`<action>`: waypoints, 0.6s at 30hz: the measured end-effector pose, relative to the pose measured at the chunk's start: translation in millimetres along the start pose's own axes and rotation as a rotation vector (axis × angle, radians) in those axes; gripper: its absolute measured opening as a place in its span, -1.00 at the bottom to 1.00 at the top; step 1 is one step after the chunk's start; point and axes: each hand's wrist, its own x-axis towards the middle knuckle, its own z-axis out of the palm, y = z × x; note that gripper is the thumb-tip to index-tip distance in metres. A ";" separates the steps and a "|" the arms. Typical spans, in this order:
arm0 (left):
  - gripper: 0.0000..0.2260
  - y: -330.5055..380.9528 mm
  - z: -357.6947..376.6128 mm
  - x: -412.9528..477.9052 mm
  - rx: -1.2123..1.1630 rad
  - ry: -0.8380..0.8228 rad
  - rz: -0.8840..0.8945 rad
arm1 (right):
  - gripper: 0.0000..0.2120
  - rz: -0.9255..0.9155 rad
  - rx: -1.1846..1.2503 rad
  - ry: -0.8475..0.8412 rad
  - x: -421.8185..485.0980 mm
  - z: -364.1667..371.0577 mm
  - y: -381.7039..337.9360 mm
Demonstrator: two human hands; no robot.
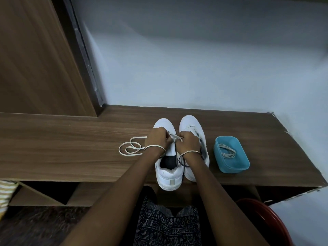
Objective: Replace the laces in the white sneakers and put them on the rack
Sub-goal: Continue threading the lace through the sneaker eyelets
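Observation:
Two white sneakers stand side by side on the wooden rack top (71,142), toes toward the wall. Over the tongue of the left sneaker (167,176) my left hand (158,139) and my right hand (188,142) both pinch a white lace (174,136) with curled fingers. The right sneaker (190,124) is partly hidden under my right wrist. A loose white lace (131,148) lies coiled on the wood left of the shoes. More laces (228,151) sit inside a blue plastic box (232,166) to the right.
A wooden door (35,59) rises at the back left, and a pale wall runs behind and to the right of the rack. Open shelf compartments (44,194) show below the top. A red round object (266,219) sits at the lower right.

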 end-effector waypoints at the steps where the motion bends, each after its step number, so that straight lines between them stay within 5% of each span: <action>1: -0.79 0.6 0.7 -0.6 0.010 0.010 -0.002 | -0.85 0.000 0.002 -0.003 0.3 0.3 0.2; 18: -0.78 0.4 10.5 -11.2 -0.052 0.101 -0.013 | -0.77 -0.006 0.051 -0.058 4.5 0.9 6.8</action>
